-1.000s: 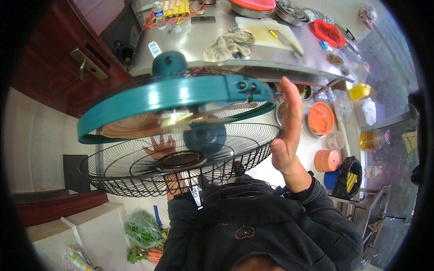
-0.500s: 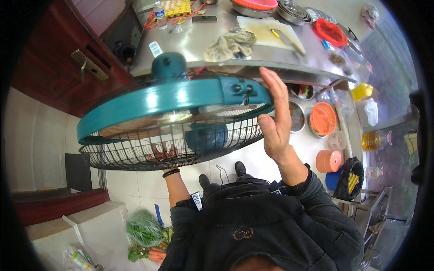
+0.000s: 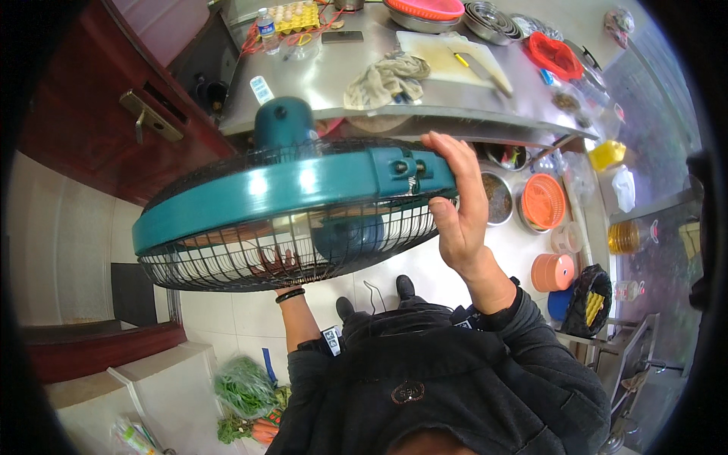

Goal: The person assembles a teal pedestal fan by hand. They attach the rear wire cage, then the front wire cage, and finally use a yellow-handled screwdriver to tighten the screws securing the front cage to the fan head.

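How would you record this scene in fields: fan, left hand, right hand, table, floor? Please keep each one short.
Fan: green ring with black wire cover close against it; cannot tell if fastened
Left hand: seen through the wires, fingers spread, contact unclear
Right hand: at the ring's right edge, beside the clasp
Table: cloth, cutting board with knife, phone, egg tray
Floor: bagged greens, carrots
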